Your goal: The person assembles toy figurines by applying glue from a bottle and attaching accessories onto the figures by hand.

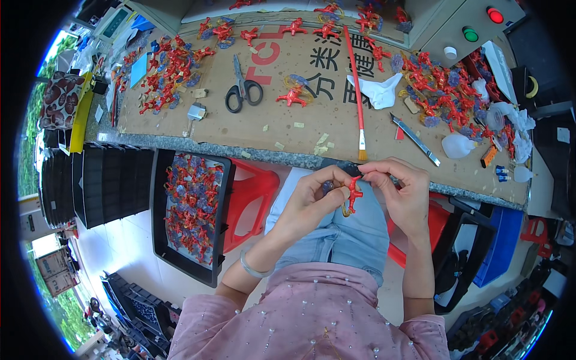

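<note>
Over my lap, just in front of the table edge, my left hand [313, 201] pinches a small red plastic figurine [354, 195] between thumb and fingers. Bits of clear yellow and purple plastic show beside the figurine, partly covered by the fingers. My right hand [403, 191] is closed in a pinch at the figurine's upper end. Whatever sits between those right fingertips is too small to make out. A paintbrush [359, 114] with a red handle lies on the table, its bristles toward my hands. One similar figurine [293, 96] lies farther back on the cardboard.
Black-handled scissors [241, 90] and a utility knife [415, 139] lie on the cardboard-covered table [240, 141]. Figurine heaps occupy the left [171, 72] and right [444, 90]. A white squeeze bottle [458, 145] is at right. Below left, a black tray [157, 240] holds many figurines beside a red stool [255, 195].
</note>
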A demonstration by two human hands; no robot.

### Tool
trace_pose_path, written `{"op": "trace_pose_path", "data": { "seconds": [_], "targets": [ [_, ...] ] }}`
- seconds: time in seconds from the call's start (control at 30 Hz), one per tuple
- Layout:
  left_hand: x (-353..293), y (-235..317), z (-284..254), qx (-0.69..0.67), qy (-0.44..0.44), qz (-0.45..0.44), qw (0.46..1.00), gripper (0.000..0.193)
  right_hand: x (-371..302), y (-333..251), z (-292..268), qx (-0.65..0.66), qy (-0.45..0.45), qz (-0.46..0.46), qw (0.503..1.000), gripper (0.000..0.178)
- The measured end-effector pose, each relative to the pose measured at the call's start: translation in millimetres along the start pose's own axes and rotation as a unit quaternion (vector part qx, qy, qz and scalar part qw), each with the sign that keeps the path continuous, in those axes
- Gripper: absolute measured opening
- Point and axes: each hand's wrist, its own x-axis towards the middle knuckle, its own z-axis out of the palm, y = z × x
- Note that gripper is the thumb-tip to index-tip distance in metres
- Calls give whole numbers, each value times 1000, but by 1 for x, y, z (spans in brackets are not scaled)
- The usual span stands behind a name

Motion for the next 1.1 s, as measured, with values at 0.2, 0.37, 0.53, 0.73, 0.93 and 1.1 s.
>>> {"op": "trace_pose_path", "data": {
  "seconds": [0.2,0.37,0.53,0.73,0.93,1.1],
  "targets": [
    [0,-2,1,9,8,-1,1000,11,26,12,-18,-192,177,-10,965,9],
    [0,-4,3,-13,17,20,1000,12,69,39,-30,-418,261,-63,868,7],
    [-3,-1,0,-3,49,32,998,9,69,31,-25,-391,237,-66,887,12],
    [1,-6,1,-7,73,47,996,8,35,16,-14,-368,170,52,913,18],
    [3,-4,7,36,55,39,997,10,41,31,-7,-307,197,75,928,16],
    [0,-6,5,30,69,59,995,9,46,26,-13,-288,165,99,938,14]
  ]
}}
